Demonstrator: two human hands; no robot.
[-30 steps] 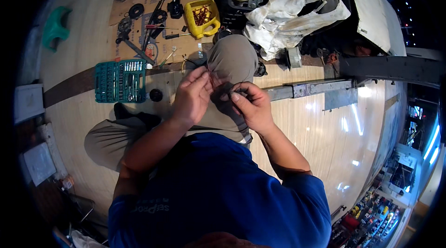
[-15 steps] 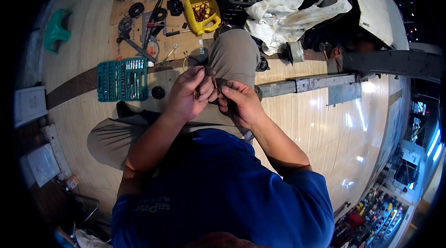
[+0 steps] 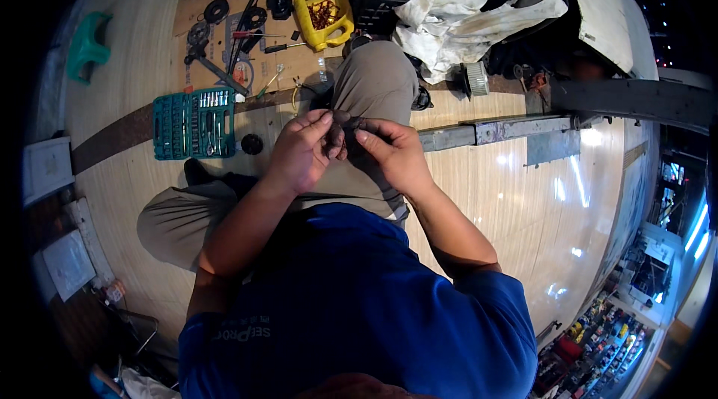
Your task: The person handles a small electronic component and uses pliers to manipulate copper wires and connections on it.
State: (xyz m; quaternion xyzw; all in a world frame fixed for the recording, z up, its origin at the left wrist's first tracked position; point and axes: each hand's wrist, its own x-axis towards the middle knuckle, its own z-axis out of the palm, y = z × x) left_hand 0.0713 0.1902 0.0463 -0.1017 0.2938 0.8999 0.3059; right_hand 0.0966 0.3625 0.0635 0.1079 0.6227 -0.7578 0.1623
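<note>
Above my bent knee my two hands meet, fingertips close together. My left hand [image 3: 305, 143] is closed, thumb pressed on the fingers, with something small and dark at its tips. My right hand [image 3: 395, 152] pinches with thumb and forefinger just beside it. What either holds is too small and shaded to name. Beyond the knee stands a yellow cut-open jug [image 3: 347, 29] with reddish copper-coloured pieces [image 3: 324, 13] in it. Pliers [image 3: 297, 94] lie on the floor just left of the knee.
A green socket set case [image 3: 194, 124] lies spread at the left, a black round part [image 3: 252, 144] beside it. Cardboard [image 3: 183, 21] carries screwdrivers and dark machine parts. White cloth [image 3: 441, 25] drapes at the back right, near a metal beam [image 3: 516, 128]. A green stool [image 3: 88, 47] stands far left.
My right hand has turned slightly and its fingertips have drawn a little apart from the left. A coppery strip seen between the hands earlier no longer shows. The view has shifted slightly.
</note>
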